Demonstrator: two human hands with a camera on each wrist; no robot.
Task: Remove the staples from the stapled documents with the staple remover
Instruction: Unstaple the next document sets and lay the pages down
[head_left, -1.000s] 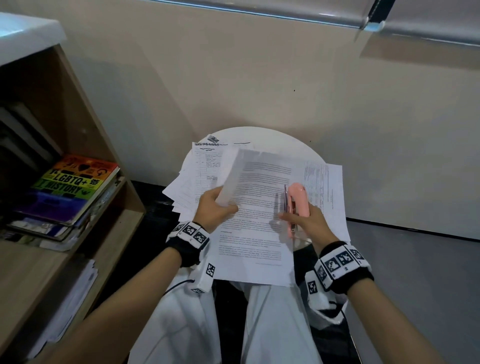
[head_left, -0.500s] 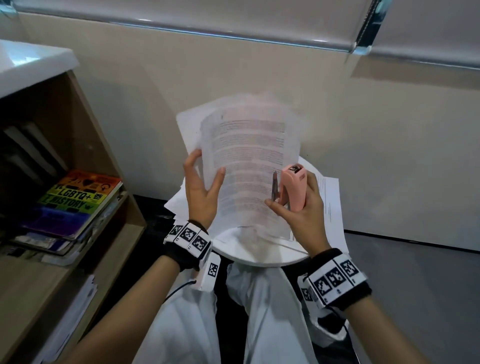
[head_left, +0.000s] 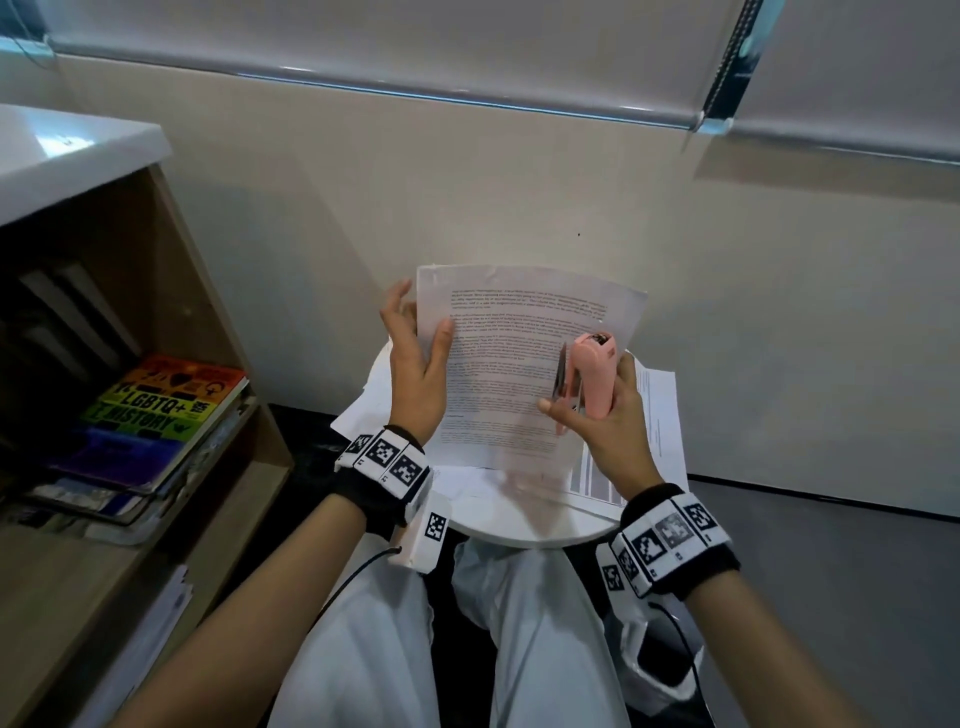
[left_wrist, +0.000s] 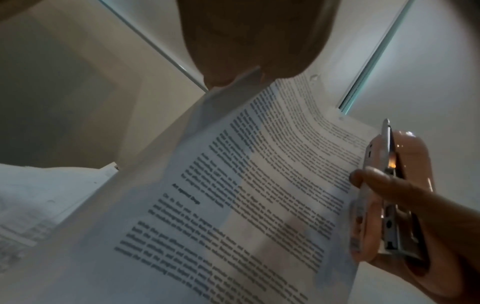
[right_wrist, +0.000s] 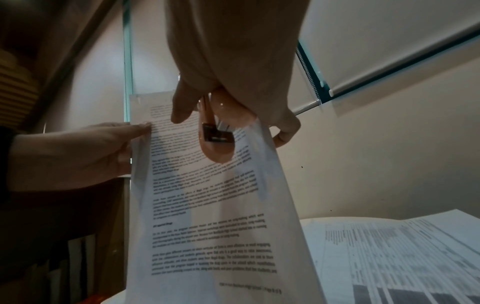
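Note:
A printed document stands upright above the round white table. My left hand pinches its left edge, thumb on the printed face and fingers behind. My right hand grips a pink staple remover upright at the document's right edge, with the thumb lying across the page. In the left wrist view the document curves up toward the remover. The right wrist view has the remover in front of the page. No staple is visible.
Loose printed sheets lie on the table to the right, and more lie under my left wrist. A wooden bookshelf with stacked books stands close on the left. A beige wall is right behind the table.
The document has gone from lying flat on the table to standing upright in both hands. Both hands rose with it, and the remover now points up.

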